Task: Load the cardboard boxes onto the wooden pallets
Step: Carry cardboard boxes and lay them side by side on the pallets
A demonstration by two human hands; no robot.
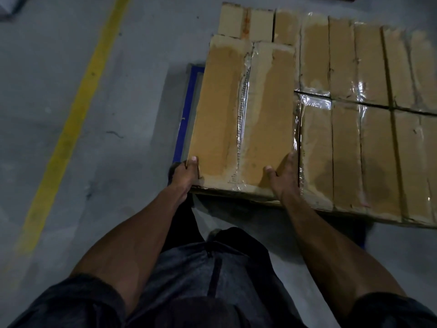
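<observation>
I see left hand [185,172] and right hand [285,175] gripping the taped brown cardboard box [243,114] by its near corners at frame centre, probably squaring it against the stacked cardboard boxes [369,95].

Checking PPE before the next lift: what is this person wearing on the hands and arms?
Nothing on either hand: left hand and right hand are bare, no gloves, rings or watch visible. Both forearms are uncovered. Dark short sleeves end above the elbows. The fingers show no tape or bandage.
</observation>
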